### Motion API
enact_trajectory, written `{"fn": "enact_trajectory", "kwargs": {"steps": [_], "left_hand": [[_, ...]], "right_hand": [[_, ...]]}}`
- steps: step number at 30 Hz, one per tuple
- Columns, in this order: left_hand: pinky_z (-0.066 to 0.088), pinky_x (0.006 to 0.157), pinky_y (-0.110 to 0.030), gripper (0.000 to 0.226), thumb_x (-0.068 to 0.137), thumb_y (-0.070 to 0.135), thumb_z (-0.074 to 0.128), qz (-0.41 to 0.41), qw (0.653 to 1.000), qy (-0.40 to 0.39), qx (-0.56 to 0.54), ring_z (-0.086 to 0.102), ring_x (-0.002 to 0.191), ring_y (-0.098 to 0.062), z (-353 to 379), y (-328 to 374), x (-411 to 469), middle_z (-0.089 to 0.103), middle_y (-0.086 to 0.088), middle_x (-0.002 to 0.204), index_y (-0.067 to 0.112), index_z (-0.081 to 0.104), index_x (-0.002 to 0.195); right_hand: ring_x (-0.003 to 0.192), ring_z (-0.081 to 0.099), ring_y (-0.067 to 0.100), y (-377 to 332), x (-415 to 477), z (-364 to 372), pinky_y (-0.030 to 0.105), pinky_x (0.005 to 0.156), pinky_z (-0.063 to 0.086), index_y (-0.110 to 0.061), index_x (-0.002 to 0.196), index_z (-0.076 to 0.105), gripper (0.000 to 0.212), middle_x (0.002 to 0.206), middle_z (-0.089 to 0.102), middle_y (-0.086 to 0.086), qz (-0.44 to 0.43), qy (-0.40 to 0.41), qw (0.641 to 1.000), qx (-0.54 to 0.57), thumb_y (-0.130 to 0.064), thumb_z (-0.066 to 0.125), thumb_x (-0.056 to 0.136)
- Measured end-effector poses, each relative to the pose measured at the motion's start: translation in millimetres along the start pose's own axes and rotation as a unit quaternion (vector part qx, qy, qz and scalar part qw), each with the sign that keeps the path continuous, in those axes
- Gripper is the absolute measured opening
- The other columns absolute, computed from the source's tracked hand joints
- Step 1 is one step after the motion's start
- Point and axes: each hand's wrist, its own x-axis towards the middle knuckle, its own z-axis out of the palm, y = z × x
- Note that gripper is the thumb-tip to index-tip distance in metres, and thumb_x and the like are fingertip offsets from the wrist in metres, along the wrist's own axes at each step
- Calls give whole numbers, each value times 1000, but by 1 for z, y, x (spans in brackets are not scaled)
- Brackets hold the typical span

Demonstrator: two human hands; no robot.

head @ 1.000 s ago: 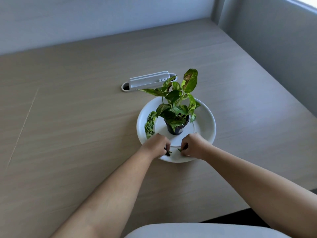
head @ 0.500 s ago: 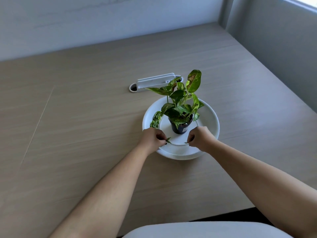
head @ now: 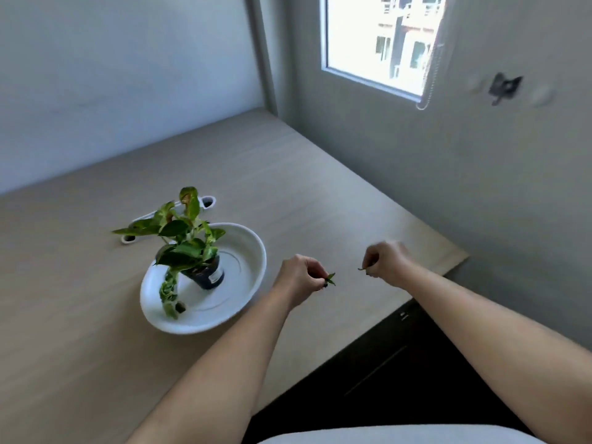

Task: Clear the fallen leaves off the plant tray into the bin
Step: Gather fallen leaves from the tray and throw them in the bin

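Observation:
A round white plant tray sits on the wooden table, with a small potted plant in a dark pot standing in it and a trailing leafy stem lying on its left side. My left hand hovers to the right of the tray, pinching a small green leaf. My right hand is further right, near the table's right edge, pinching a thin leaf piece. No bin is in view.
A white cable grommet cover lies in the table behind the plant. The table ends at a grey wall with a window on the right. Dark floor shows below the table's front right edge.
Both hands have lifted off the tray's front rim and moved right, each carrying a leaf. The view has swung right and up, so the tray now sits at the left.

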Motion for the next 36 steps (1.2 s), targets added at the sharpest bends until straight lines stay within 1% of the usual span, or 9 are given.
{"fn": "enact_trajectory", "kwargs": {"steps": [3, 7, 10, 13, 19, 24, 27, 32, 36], "left_hand": [[48, 56, -17, 10, 76, 0, 70, 74, 995, -64, 37, 59, 58, -7, 73, 78, 21, 67, -1, 67, 6, 75, 82], [42, 66, -15, 12, 74, 2, 72, 181, 968, -139, 101, 62, 74, -12, 176, 165, 32, 75, -12, 86, 5, 76, 85], [42, 70, -17, 12, 73, 6, 73, 247, 937, -200, 146, 67, 84, -19, 237, 216, 30, 76, -11, 89, 6, 76, 85], [46, 70, -19, 10, 76, 8, 72, 279, 906, -264, 178, 69, 85, -19, 292, 249, 27, 75, -9, 88, 9, 75, 85], [46, 75, -21, 11, 78, 6, 67, 280, 860, -362, 227, 67, 91, -22, 378, 266, 44, 74, -10, 93, 8, 74, 86], [48, 79, -24, 14, 84, 8, 66, 267, 827, -418, 264, 65, 98, -22, 450, 265, 85, 72, -10, 103, 7, 72, 96], [48, 82, -25, 14, 86, 13, 65, 265, 795, -460, 294, 64, 101, -22, 496, 258, 110, 70, -8, 107, 10, 70, 99], [54, 87, -34, 26, 87, 26, 64, 275, 739, -513, 340, 66, 100, -24, 542, 247, 133, 66, -1, 118, 21, 63, 113], [53, 91, -35, 25, 90, 27, 59, 273, 741, -510, 341, 63, 107, -21, 539, 248, 141, 62, 2, 125, 25, 63, 115]], "right_hand": [[69, 60, 17, 90, -40, -65, 16, 51, 39, -12, 74, 75, 13, 79, 71, 7, 66, 69, 995, -8, -2, 68, 72], [69, 60, 15, 205, -109, -127, 19, 58, 39, -9, 74, 75, 12, 81, 76, 12, 172, 155, 972, 35, -1, 68, 68], [71, 58, 16, 271, -162, -145, 18, 65, 37, -7, 77, 75, 13, 82, 75, 13, 259, 198, 943, 67, 0, 67, 69], [78, 67, 23, 322, -201, -144, 19, 66, 39, -6, 76, 75, 11, 84, 75, 14, 331, 217, 913, 98, -1, 68, 70], [86, 69, 25, 380, -227, -123, 19, 67, 42, -9, 76, 76, 14, 86, 75, 9, 405, 201, 883, 126, -1, 65, 73], [82, 67, 23, 428, -208, -111, 29, 71, 52, -15, 73, 72, 12, 90, 73, 8, 432, 195, 866, 159, -4, 70, 75], [85, 66, 24, 462, -185, -96, 25, 67, 46, -9, 83, 72, 8, 95, 71, 10, 456, 196, 847, 190, -4, 72, 76], [112, 59, 22, 496, -162, -83, 34, 95, 50, -15, 114, 66, 35, 124, 63, 6, 452, 135, 855, 215, -10, 71, 79], [112, 59, 21, 500, -165, -82, 32, 94, 47, -18, 118, 63, 36, 126, 61, 6, 472, 127, 848, 202, -13, 69, 82]]}}
